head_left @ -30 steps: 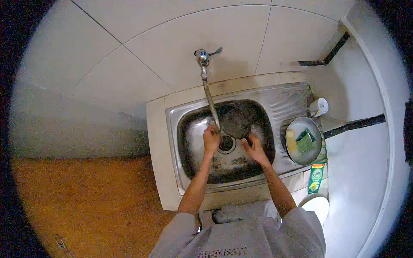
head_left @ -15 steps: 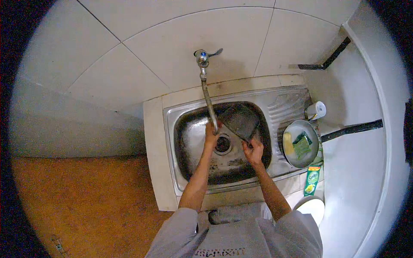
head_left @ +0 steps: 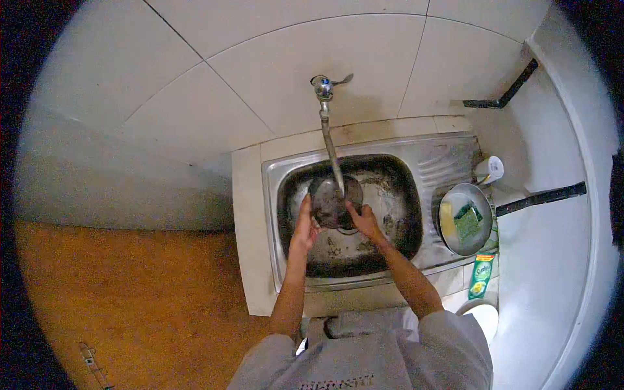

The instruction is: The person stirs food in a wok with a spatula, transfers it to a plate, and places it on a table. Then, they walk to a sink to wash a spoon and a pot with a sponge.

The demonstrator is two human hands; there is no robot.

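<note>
A dark round dish (head_left: 325, 211) is held low in the sink basin, under the faucet spout. Its exact kind is hard to make out. My left hand (head_left: 304, 224) supports its left side, fingers running up along the edge. On the lower right, my right hand (head_left: 365, 223) grips the rim, with the thumb over the inner face. The metal faucet (head_left: 330, 140) hangs down over the dish, its tip in front of it. Whether water is flowing cannot be seen clearly. The dish partly covers the drain.
The steel sink (head_left: 274, 250) has stained walls. On the ridged drainboard at right sits a grey pan (head_left: 478, 246) holding a green scouring pad (head_left: 468, 224) and a yellow sponge (head_left: 446, 220). A white cup (head_left: 492, 169) lies behind it; a green soap packet (head_left: 480, 276) lies nearer me.
The dish has moved left, from the basin's right side to under the spout, and turned so its round face shows. My right hand moved left with it; the view shifted slightly.
</note>
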